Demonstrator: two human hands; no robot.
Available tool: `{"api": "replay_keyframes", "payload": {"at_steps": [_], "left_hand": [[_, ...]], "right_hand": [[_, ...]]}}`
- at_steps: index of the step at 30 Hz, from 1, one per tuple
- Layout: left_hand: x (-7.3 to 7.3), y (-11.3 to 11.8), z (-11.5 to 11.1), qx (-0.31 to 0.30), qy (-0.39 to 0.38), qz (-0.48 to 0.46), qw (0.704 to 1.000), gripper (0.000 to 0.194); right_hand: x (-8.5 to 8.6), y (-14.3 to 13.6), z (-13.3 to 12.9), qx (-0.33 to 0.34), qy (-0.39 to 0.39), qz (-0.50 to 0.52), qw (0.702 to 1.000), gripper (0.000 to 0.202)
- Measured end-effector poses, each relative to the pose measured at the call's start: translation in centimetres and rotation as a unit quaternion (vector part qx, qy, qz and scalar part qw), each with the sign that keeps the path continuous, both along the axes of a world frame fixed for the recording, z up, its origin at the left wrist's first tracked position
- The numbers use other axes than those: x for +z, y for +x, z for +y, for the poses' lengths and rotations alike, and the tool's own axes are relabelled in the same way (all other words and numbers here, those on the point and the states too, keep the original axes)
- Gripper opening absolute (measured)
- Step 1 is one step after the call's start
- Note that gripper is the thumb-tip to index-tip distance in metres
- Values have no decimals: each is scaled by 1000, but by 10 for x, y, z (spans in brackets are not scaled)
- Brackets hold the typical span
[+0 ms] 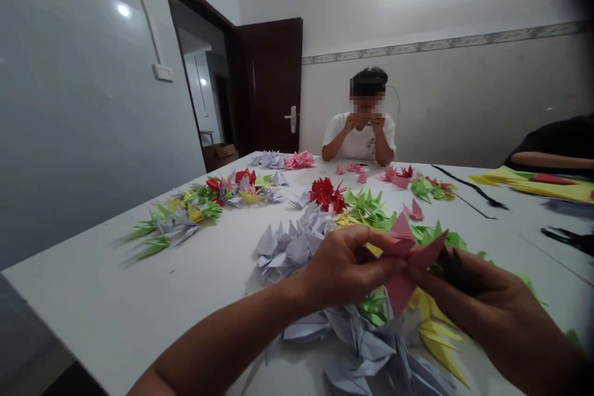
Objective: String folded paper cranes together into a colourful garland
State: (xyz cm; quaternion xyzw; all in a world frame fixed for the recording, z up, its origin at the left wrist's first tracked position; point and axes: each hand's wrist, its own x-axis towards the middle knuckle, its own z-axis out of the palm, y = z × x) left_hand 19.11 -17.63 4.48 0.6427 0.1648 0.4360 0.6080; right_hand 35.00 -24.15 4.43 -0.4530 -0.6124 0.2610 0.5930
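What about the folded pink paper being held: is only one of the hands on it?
No, the left hand and the right hand both pinch the folded pink paper.

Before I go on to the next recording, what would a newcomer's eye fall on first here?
First, the pointed pink folded-paper shape, pinched between the left hand and the right hand in the foreground, right of centre. Then the heaps of lilac, green, yellow and red folded paper spread over the white table beneath and beyond the hands. Across it, a person in a white shirt has both hands raised.
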Motion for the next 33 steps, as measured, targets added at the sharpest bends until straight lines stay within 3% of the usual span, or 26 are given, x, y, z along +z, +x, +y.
{"api": "replay_keyframes", "payload": {"at_steps": [6,13,17,20,22,25,29,33], "left_hand": [[6,-2,-1,-7,4,53,999,23],[35,-27,9,140,81,56,985,29],[50,-39,13,190,124,6,974,23],[51,-40,12,196,143,-9,970,20],[50,-40,11,192,152,-10,969,18],[47,-40,10,190,172,-19,966,15],[48,-38,12,206,187,-12,960,14],[50,-38,17,225,184,-1,957,13]], "right_hand": [[6,0,0,-22,3,14,1000,19],[14,42,6,-209,36,77,974,32],[29,81,48,-294,56,71,952,25],[38,107,85,-310,31,53,949,15],[37,116,94,-330,25,39,943,15],[20,107,77,-333,32,1,942,17],[-4,62,32,-234,32,-105,966,22],[-9,22,11,-143,42,-219,964,14]]}}
